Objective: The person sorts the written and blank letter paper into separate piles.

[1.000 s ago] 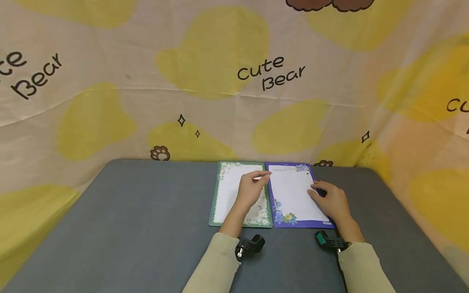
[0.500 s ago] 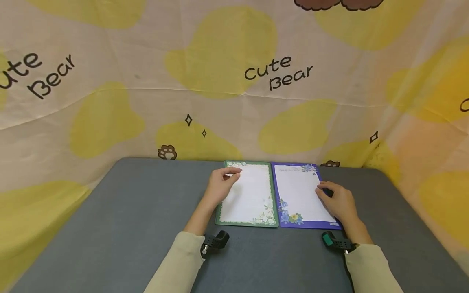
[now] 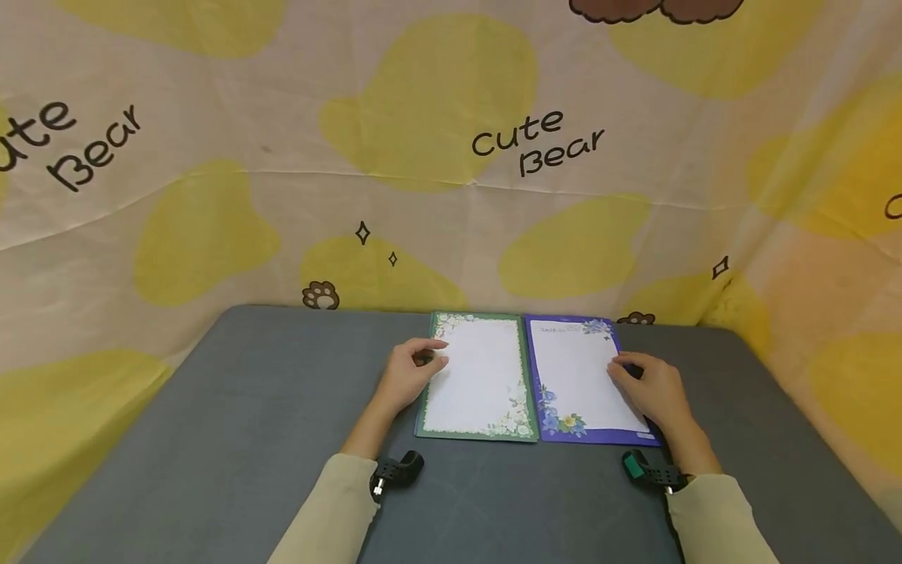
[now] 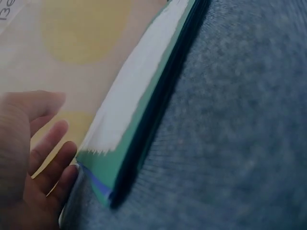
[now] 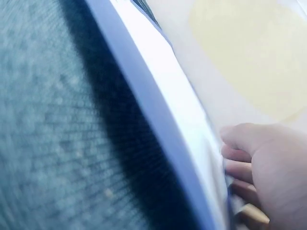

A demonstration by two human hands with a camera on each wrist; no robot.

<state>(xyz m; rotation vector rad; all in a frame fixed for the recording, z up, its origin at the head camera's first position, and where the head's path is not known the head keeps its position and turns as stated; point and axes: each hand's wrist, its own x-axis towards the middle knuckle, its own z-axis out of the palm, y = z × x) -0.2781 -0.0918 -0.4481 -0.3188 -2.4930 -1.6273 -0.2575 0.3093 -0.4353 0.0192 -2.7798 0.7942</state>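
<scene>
The green-bordered paper [image 3: 479, 380] lies right of the left hand [image 3: 406, 374], thumb and fingers apart; the purple-bordered paper [image 3: 581, 372], left of the right hand [image 3: 655, 388], grip unclear.

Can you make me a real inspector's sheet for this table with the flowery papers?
Surface: gray table under both papers.
Job's things: green-bordered paper on the left, purple-bordered paper on the right, flat, side by side.
Clutter: nothing seen.
Left hand: at the green paper's left edge, thumb and fingers apart.
Right hand: at the purple paper's right edge; pinching unclear.
Cables: dark line by the right sleeve, maybe one.
Surroundings: "Cute Bear" cloth behind.
</scene>
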